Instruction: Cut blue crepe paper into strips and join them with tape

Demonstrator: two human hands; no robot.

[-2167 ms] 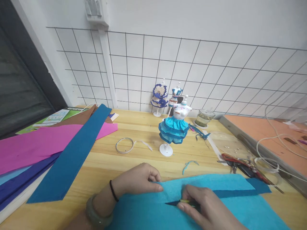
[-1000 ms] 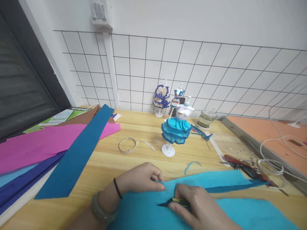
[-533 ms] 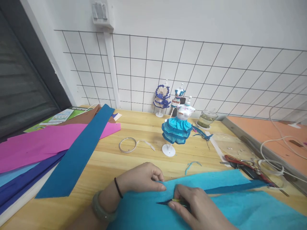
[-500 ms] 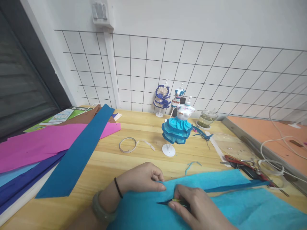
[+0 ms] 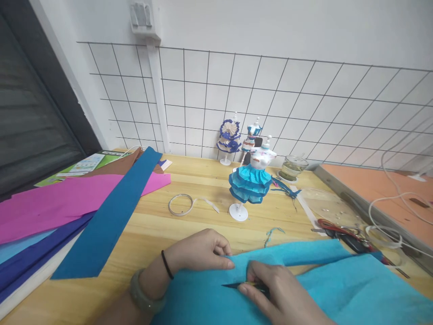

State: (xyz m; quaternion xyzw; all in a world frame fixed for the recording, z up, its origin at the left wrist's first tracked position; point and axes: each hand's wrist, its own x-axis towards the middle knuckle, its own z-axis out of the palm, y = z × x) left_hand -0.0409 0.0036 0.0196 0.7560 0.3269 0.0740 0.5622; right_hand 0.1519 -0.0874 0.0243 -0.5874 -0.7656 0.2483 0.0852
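1. Left hand (image 5: 209, 253): pinching far edge of turquoise sheet (image 5: 199, 293).
2. Right hand (image 5: 275, 289): gripping dark pointed tool (image 5: 232, 285), tip on or just over sheet, pointing left.
3. Sheet: near side of counter (image 5: 145, 234), under both hands, gap between its flaps at right.
4. Dress form (image 5: 252, 180): upright beyond hands, tape ring (image 5: 180, 214) to its left.
5. Teal strip (image 5: 111, 216): far left, across pink sheet (image 5: 57, 203).
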